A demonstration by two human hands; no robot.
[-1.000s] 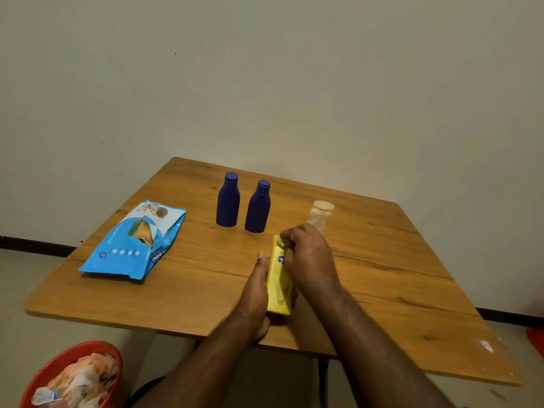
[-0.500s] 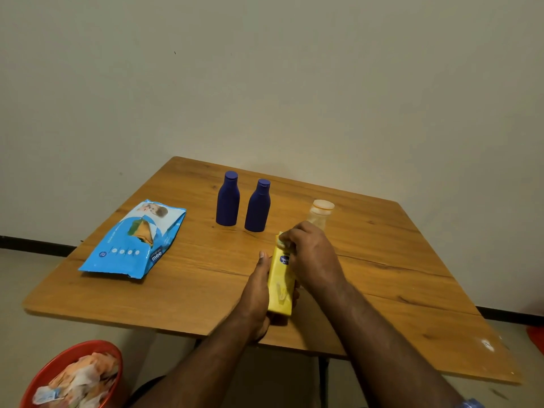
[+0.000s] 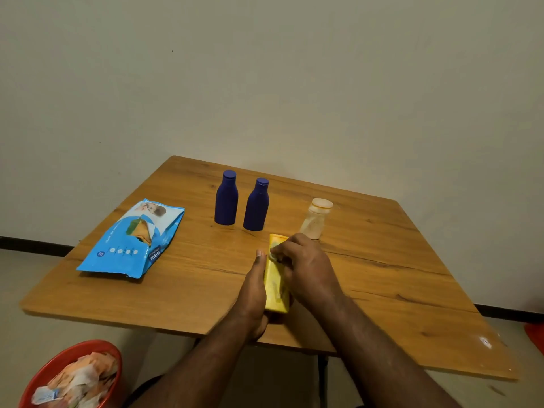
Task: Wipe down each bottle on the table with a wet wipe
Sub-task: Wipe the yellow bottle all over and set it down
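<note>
A yellow bottle (image 3: 276,285) lies lengthwise near the table's front edge. My left hand (image 3: 253,293) grips its left side. My right hand (image 3: 306,269) presses a crumpled wet wipe (image 3: 274,254) onto the bottle's upper part; most of the wipe is hidden under the fingers. Two dark blue bottles (image 3: 226,198) (image 3: 256,205) stand upright side by side behind it. A small clear bottle with a pale orange cap (image 3: 316,218) stands to their right, just beyond my right hand. A blue wet wipe pack (image 3: 132,240) lies on the left of the wooden table (image 3: 397,275).
A red bin (image 3: 73,375) filled with used wipes sits on the floor at the lower left. A plain wall rises just behind the table. Something red shows at the right edge on the floor (image 3: 535,337).
My right hand has slid with the wipe along the yellow bottle, back toward me from the cap end. The left hand keeps its hold; the other bottles have not moved.
</note>
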